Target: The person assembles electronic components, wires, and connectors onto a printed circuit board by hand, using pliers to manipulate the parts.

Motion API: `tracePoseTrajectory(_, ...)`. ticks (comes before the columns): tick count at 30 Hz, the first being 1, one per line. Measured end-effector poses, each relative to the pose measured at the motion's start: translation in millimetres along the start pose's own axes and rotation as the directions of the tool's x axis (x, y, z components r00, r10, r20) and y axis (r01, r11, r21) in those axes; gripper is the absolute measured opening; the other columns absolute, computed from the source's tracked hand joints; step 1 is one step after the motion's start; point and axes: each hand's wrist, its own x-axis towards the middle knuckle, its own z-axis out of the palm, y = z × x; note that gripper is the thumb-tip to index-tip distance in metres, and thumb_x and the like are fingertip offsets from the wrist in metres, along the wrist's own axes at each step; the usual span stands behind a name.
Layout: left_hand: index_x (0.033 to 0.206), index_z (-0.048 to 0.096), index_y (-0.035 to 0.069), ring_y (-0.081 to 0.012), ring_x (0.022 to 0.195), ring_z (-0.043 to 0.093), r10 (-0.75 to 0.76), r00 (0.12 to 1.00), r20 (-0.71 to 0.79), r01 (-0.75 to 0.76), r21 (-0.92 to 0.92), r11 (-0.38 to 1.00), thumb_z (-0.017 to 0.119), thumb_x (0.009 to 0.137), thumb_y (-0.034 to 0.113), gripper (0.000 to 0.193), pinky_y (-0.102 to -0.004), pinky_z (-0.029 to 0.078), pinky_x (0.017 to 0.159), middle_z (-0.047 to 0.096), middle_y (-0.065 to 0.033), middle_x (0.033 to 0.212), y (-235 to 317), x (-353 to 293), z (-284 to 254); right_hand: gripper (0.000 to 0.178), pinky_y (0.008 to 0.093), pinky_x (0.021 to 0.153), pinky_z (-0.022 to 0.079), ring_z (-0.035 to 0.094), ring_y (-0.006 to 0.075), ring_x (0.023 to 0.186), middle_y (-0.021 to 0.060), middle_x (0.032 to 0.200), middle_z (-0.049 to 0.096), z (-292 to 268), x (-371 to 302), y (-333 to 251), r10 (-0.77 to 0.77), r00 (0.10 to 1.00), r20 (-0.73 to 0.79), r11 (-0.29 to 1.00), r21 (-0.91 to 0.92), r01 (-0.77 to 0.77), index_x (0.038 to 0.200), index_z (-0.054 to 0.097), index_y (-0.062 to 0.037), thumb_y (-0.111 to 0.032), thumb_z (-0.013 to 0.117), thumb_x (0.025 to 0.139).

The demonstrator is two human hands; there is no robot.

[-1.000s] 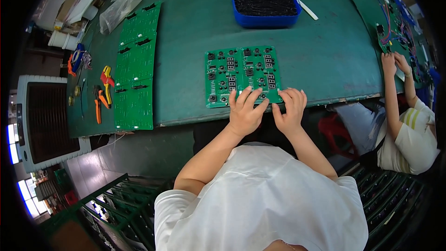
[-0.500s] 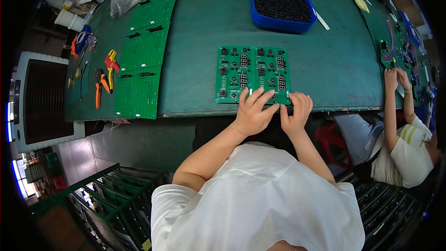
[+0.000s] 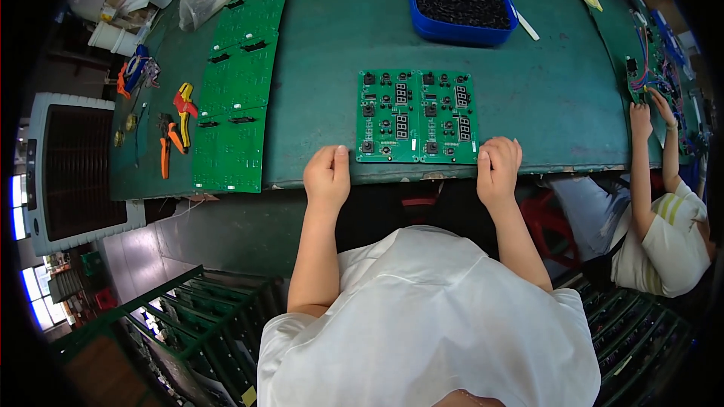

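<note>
Head view. A green circuit board panel [image 3: 417,117] lies flat near the front edge of a green table [image 3: 324,68], between the person's two hands, which are well apart. The left hand [image 3: 326,175], curled into a loose fist, lies clear of the panel's left side. The right hand [image 3: 499,173] has bent fingers and its thumb just beside the lower right corner; whether it grips the panel cannot be told. Lettering: fine white print marks the panel, too small to read, around four black-and-white digit displays [image 3: 401,126]. Left: a column of green boards [image 3: 232,151] bears similarly illegible white marks. Beyond the panel: a blue tray [image 3: 464,32] of small black pieces [image 3: 461,1].
</note>
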Motion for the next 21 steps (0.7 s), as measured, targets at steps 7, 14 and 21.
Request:
tracePoseTrajectory(7, 0.073, 0.059, -0.001, -0.0251, 0.057, 0.051, -0.104, 0.984, 0.143, 0.096, 0.064, 0.993, 0.053, 0.084, 0.029, 0.032, -0.0337, 0.041, 0.055, 0.054, -0.0124, 0.063, 19.3, 12.8, 4.7, 0.016, 0.0472, 0.091, 0.028, 0.049, 0.0268, 0.088, 0.0092, 0.084, 0.053, -1.2, 0.4, 1.2, 0.039, 0.999, -0.012, 0.996, 0.078, -0.038, 0.074, 0.054, -0.0038, -0.014, 0.045, 0.082)
tracePoseTrajectory(14, 0.072, 0.059, -0.002, -0.0241, 0.057, 0.05, -0.016, 0.961, 0.276, 0.04, -0.084, 0.996, 0.051, 0.085, 0.022, 0.028, -0.032, 0.04, 0.054, 0.052, -0.0125, 0.061, 10.2, 7.3, 4.6, 0.023, 0.0427, 0.086, 0.033, 0.05, 0.0284, 0.085, 0.0111, 0.08, 0.054, -13.3, 7.6, 24.2, 0.052, 0.996, -0.076, 0.994, 0.104, -0.044, 0.072, 0.053, -0.0015, -0.016, 0.041, 0.086)
tracePoseTrajectory(21, 0.067, 0.056, -0.003, -0.0192, 0.053, 0.048, 0.091, 0.995, 0.027, -0.088, -0.118, 0.989, 0.053, 0.08, 0.007, 0.017, -0.0282, 0.037, 0.05, 0.05, -0.0098, 0.058, 8.1, -8.6, -4.4, 0.035, 0.0348, 0.082, 0.038, 0.05, 0.025, 0.083, 0.0123, 0.081, 0.055, -35.1, -9.3, 50.6, 0.469, 0.847, -0.249, 0.776, 0.574, -0.261, 0.073, 0.053, 0.0004, -0.023, 0.034, 0.092)
